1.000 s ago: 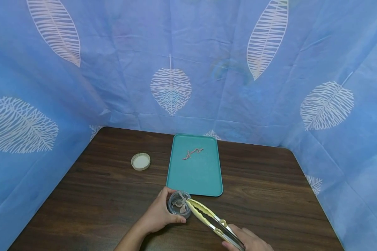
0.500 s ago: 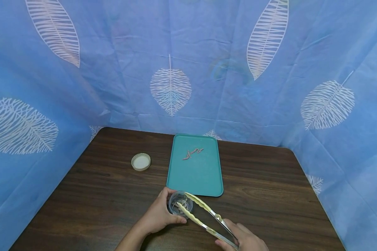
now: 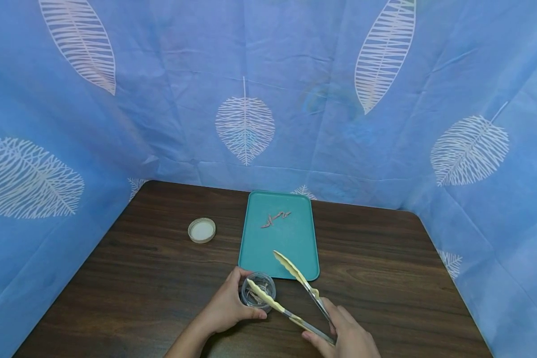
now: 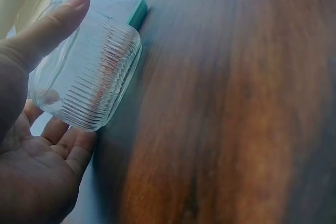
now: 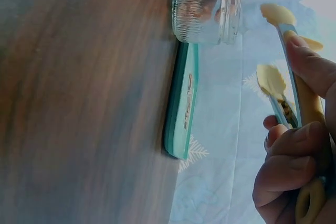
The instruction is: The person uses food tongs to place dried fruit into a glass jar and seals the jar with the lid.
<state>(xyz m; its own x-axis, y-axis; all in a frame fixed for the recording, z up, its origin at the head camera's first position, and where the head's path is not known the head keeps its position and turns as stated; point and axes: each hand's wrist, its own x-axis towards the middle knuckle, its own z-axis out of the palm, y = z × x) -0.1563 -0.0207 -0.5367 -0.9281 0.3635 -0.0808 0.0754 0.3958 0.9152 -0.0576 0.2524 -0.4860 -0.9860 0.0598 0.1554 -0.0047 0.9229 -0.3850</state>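
A ribbed clear glass jar [image 4: 100, 77] stands at the near edge of the teal tray, and my left hand [image 3: 227, 306] grips it between thumb and fingers. Thin pale strands lie inside it, too small to identify. My right hand [image 3: 349, 333] holds yellow-tipped metal tongs [image 3: 297, 274] with their arms spread wide. One tongs tip is over the jar's mouth; the other appears above the near part of the tray. Nothing shows between the tips. On the far half of the tray lie thin, twisted pinkish pieces [image 3: 270, 220].
The teal tray [image 3: 286, 251] lies flat on the dark wooden table [image 3: 161, 283]. A round lid [image 3: 202, 230] with a white inside rests to the left of it. Blue cloth [image 3: 188, 129] with white leaf prints hangs behind and at both sides.
The tongs have gone from nearly closed tips at the jar to widely spread, one tip swinging out away from the jar toward the tray. My left hand and the jar have stayed in place.
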